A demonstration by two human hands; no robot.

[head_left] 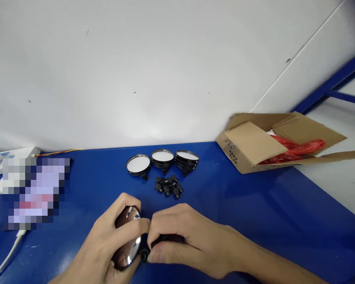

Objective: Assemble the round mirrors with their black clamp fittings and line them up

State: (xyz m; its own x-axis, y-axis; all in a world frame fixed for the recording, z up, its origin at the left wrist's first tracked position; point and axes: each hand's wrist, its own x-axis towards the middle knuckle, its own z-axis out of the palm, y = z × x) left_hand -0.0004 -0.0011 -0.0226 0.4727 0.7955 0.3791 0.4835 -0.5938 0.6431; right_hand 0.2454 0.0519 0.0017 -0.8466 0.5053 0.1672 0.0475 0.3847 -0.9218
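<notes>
My left hand (106, 240) is wrapped around a small round mirror (127, 252) with a black rim, tilted on its edge, one finger crossing its face. At the mirror's lower right edge sits a black round joint (144, 256). My right hand (186, 240) is closed beside it, thumb and fingers pinching a dark black part (167, 238) that is mostly hidden by the fingers. The right fingertips meet the left index finger and reach the black joint. I cannot tell whether the black part is attached to the mirror.
Beyond my hands lies a pile of small black caps (168, 185). Behind it stand round mirrors in stacks, left (138, 165), middle (162, 156) and right (187, 157). An open cardboard box (254, 142) with red plastic is at right; a blurred-out phone (40, 193) with cable lies left.
</notes>
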